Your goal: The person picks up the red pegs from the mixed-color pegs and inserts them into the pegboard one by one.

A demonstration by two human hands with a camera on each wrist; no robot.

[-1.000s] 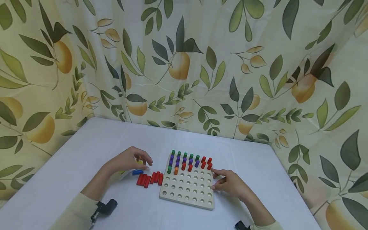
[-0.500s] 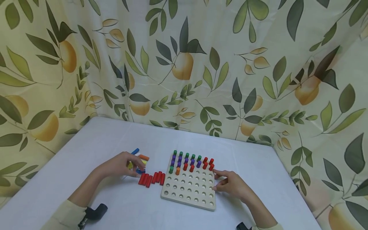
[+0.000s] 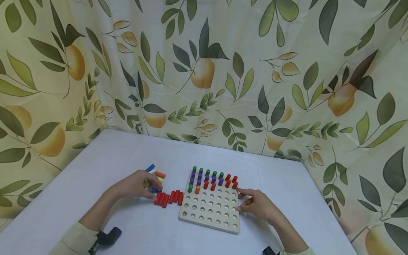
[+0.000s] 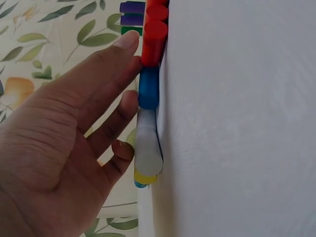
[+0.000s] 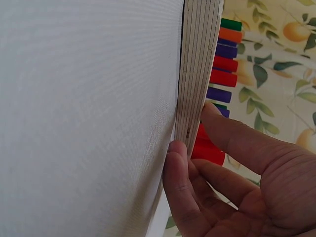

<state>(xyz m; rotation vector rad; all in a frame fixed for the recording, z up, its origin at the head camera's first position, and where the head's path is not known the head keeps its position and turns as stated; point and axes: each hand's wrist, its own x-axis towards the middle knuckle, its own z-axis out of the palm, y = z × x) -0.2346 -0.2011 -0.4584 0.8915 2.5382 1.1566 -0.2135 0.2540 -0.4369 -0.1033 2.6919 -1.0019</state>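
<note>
We see red cylindrical pegs just beside the left hand, fingers apart. The right hand, fingers apart, touches a square pale-wood pegboard edgewise.

Red pegs, cream board, leaf-patterned cloth

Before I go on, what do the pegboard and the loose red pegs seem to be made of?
Pegboard: probably plywood, pale and bare-looking; its edge shows thin parallel layers. Loose red pegs: painted wood or plastic, I can't tell which; smooth, evenly coloured, fairly low-gloss.
</note>
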